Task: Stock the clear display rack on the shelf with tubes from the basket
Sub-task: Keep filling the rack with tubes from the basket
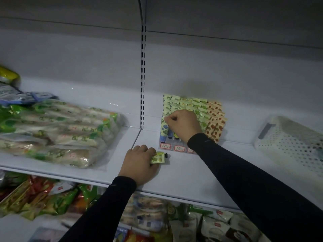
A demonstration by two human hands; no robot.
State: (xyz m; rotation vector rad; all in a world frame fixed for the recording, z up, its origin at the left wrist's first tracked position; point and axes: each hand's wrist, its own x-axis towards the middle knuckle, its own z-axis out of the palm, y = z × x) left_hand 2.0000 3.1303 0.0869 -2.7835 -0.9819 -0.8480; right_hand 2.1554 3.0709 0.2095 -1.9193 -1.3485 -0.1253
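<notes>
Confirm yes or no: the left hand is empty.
No, the left hand grips a green tube lying on the shelf.

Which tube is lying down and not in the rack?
The green and yellow tube gripped in the left hand. It lies flat on the shelf, black cap pointing right, while the others stand in the clear rack.

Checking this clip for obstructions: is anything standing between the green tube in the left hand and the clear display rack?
Nothing lies on the bare white shelf between the small green-patterned tube, gripped by the left hand, and the clear plastic display rack. Only the right hand, working among the racked tubes, covers the rack's middle slots.
</notes>
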